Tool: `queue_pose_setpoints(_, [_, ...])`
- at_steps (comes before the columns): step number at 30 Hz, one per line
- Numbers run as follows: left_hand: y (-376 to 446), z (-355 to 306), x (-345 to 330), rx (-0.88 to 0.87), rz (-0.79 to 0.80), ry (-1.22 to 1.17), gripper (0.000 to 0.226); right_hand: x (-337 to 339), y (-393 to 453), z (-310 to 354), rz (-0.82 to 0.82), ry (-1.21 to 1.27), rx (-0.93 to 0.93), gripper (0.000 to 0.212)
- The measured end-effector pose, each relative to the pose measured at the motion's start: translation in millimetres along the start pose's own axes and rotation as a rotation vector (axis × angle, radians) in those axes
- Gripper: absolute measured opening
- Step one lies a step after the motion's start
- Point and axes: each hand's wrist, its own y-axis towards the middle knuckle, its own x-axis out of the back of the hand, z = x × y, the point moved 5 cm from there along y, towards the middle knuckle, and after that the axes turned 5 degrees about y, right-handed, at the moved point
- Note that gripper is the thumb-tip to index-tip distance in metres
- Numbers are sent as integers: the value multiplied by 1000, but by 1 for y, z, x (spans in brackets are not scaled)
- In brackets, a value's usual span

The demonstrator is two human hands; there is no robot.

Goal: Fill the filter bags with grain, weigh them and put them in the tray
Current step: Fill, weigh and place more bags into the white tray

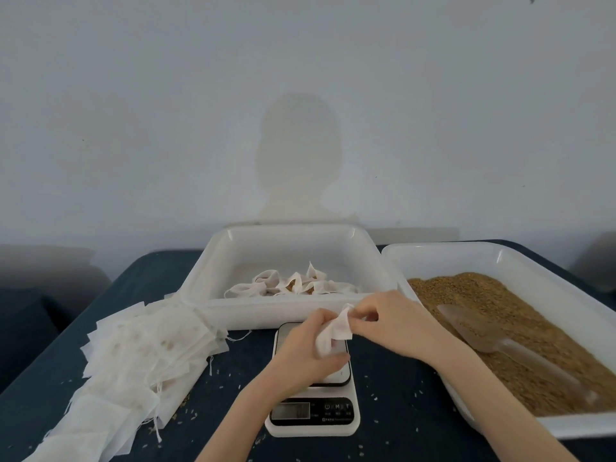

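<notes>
White filled filter bags [293,284] already lie in the centre white plastic tray [206,271], a stack of flat empty bags [140,355] waits lower left, while both hands [310,345] [383,323] pinch one white filter bag [335,331] over the scale [313,408].

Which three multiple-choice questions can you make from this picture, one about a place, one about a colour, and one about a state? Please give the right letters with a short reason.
1. Where does the scoop lie?
A. On the grain in the right tray
B. On the scale
C. On the stack of empty bags

2. What colour is the table cover?
A. White
B. Red
C. Dark blue

3. What is the state of the filter bag above the scale?
A. Lying flat in the far tray
B. Held by both hands
C. Resting alone on the scale

Answers:
1 A: the scoop rests on the grain in the right tray.
2 C: the cloth under everything is dark blue.
3 B: the left hand and right hand both pinch it.
</notes>
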Motion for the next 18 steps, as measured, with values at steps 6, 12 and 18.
queue_pose_setpoints(6, [7,-2,-4,26,-10,-30,25,6,-5,0,90,213,73,14])
queue_pose_setpoints(12, [13,-7,-1,6,-46,16,37,65,-20,-55,-269,207,1,13])
queue_pose_setpoints(18, [21,-7,-6,43,-106,56,44,88,-51,-185,-69,-404,-542,44])
